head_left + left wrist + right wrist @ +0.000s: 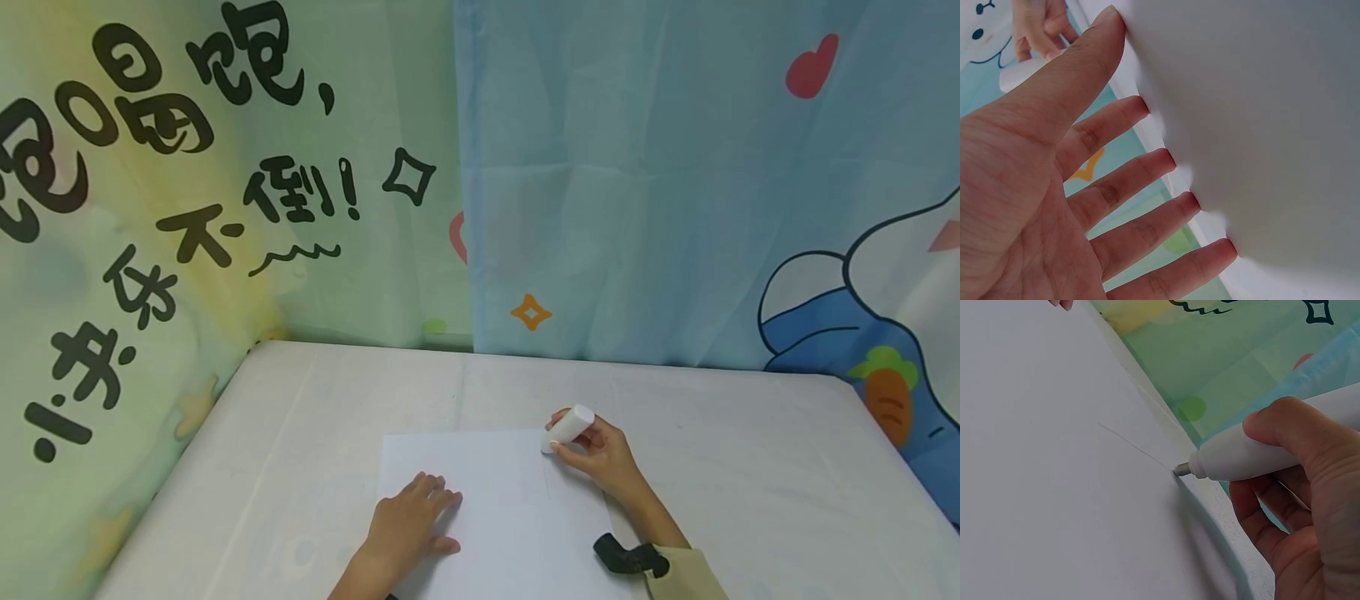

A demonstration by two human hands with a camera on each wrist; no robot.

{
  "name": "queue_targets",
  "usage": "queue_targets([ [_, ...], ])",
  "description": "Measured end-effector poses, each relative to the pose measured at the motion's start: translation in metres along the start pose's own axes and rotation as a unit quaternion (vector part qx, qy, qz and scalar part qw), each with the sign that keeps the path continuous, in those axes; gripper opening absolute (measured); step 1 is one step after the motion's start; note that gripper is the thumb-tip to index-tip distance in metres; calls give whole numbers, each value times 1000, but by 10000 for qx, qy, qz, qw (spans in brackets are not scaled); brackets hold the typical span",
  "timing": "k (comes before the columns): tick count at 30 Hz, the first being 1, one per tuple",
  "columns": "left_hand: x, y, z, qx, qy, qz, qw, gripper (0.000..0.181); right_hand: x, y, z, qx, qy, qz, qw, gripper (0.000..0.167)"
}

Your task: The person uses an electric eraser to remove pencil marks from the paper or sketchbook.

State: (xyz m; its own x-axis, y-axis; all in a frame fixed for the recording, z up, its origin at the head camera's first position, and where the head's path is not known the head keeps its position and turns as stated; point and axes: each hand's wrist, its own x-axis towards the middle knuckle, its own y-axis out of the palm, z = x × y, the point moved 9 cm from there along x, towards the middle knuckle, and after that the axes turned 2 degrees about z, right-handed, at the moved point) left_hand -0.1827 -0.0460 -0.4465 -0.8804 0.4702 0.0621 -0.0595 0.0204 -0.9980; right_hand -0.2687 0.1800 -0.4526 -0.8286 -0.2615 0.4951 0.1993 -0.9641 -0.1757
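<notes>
A sheet of white paper (pixel 517 517) lies on the table in front of me. My left hand (pixel 412 517) rests on its left part, fingers spread and fingertips (pixel 1163 160) touching the sheet. Near the far right corner, my right hand (pixel 606 457) grips a thick white pen-shaped tool (pixel 572 423) between thumb and fingers. In the right wrist view the tool (pixel 1235 453) is tilted, its narrow grey tip touching the paper close to the edge. A thin faint line (pixel 1135 447) on the sheet runs up to that tip. What kind of tip it is, I cannot tell.
The table (pixel 750 467) has a white cover and surrounds the sheet. Behind it hang a light blue curtain (pixel 637 208) and a green-yellow one (pixel 375 275) with black lettering. A black strap (pixel 630 557) sits at the right wrist.
</notes>
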Motion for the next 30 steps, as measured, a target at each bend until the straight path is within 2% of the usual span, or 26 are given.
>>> queue_targets([
  [10, 0, -2, 0, 81, 16, -7, 10000, 55, 0, 0, 0, -71, 150, -28, 9999, 38],
  [30, -1, -1, 1, -112, -32, 5, 9999, 55, -1, -1, 1, -113, 177, -49, 9998, 38],
])
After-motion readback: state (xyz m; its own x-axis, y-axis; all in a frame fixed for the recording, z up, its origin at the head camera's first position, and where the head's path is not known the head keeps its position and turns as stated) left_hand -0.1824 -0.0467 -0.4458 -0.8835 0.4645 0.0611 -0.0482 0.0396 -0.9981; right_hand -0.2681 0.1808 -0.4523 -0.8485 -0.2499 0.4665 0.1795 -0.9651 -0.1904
